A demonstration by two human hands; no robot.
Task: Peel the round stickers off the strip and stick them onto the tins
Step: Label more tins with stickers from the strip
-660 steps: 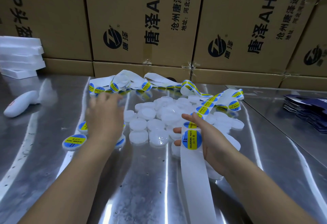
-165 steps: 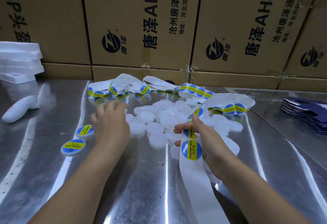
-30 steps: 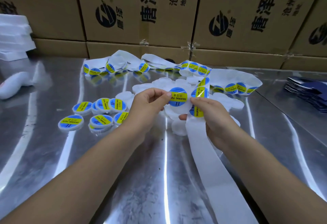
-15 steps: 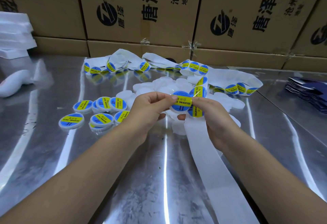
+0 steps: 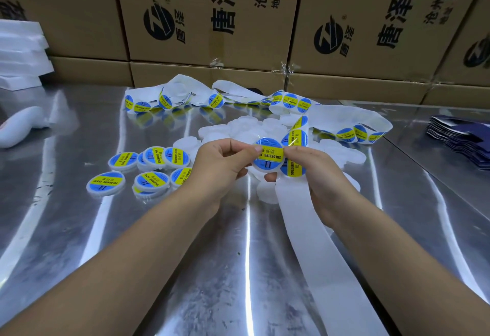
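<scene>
Left hand (image 5: 220, 168): thumb and fingertips pinching the left edge of a small round white tin (image 5: 262, 170), held above the table between both hands. Right hand (image 5: 320, 179): thumb pressed at the tin's right edge, fingers curled round a long white paper backing strip (image 5: 318, 242) trailing toward the lower right. Round blue-and-yellow sticker (image 5: 267, 154): on the tin's face. Labelled tins (image 5: 151, 168): cluster on the shiny steel table (image 5: 185, 269), left of the hands. Unlabelled white tins (image 5: 238, 128): heap just behind the hands. Brown cardboard boxes (image 5: 212, 17): stacked along the back.
</scene>
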